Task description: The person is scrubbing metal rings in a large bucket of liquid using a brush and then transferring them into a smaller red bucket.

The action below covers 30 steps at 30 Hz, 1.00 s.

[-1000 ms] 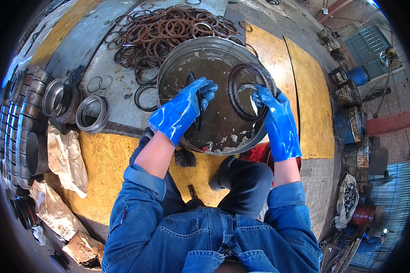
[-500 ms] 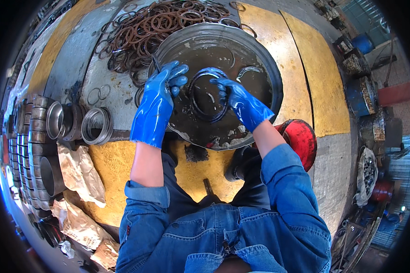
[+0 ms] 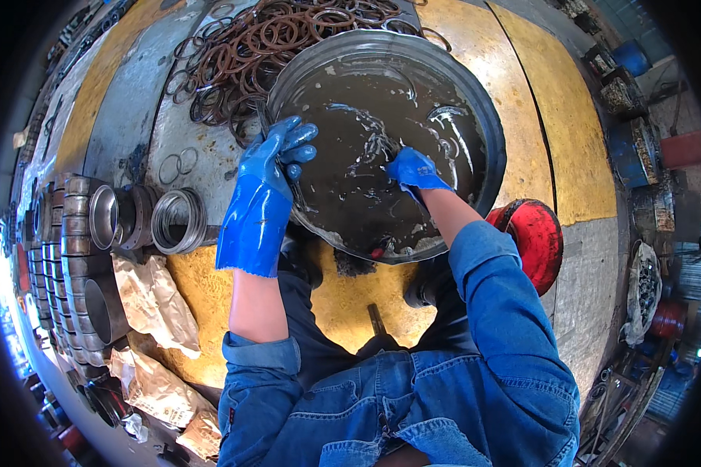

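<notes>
A round metal basin [image 3: 493, 117] of murky dark liquid [image 3: 343, 187] stands before me. At its left rim is my left hand [image 3: 276, 156] in a wet blue rubber glove, its fingers curled. A dark edge shows behind this hand, but I cannot make out what it grips. My right hand [image 3: 414, 168], gloved in blue too, dips into the liquid right of the middle. Its fingertips are under the surface, so anything they hold is hidden. Rippled streaks catch the light around it.
Rusty rings [image 3: 280, 35] lie piled behind the basin. On the left are thin bright rings [image 3: 177, 222], stacked metal cylinders [image 3: 76, 233] and brown paper [image 3: 152, 300]. A red round object [image 3: 533, 245] sits right of the basin, close to my right forearm.
My right hand held dark rings above the liquid; it has gone down into the liquid, and those rings are out of sight. The surface is now rippled. My left hand stays at the rim.
</notes>
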Tool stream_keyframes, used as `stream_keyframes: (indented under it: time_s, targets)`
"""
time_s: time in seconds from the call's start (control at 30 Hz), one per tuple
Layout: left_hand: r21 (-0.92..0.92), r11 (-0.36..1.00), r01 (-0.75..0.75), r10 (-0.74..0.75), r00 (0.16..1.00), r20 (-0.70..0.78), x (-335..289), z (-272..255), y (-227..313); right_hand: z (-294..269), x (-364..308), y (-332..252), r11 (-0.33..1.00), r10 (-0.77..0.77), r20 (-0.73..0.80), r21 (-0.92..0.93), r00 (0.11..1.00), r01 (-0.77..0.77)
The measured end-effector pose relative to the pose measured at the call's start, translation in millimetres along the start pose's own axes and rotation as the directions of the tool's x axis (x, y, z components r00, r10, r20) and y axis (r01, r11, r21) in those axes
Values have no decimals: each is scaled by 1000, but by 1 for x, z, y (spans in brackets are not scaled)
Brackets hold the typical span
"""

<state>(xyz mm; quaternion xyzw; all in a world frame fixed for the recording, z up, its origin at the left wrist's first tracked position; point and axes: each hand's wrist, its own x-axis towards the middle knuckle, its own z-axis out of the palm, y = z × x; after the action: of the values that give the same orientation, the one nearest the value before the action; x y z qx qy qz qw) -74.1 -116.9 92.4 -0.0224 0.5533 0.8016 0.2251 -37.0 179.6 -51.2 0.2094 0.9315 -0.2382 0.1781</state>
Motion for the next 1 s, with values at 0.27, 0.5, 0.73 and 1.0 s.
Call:
stream_keyframes:
  time_s: [0.27, 0.5, 0.73, 1.0]
  targets:
    - [-15, 1000, 12, -12, 999, -38, 0, -6, -5, 26, -19, -10, 966, -213, 86, 165, 973, 197]
    - [-95, 993, 70, -75, 996, -50, 3, -15, -9, -39, -34, -86, 909, -217, 129, 387, 968, 152]
    - [-81, 992, 101, -108, 991, -83, 5, -3, -10, -20, 6, -89, 837, -251, 23, 508, 968, 205]
    - [-115, 980, 161, -169, 983, -66, 6, 6, -10, -24, -42, -111, 921, -390, 160, 81, 907, 382]
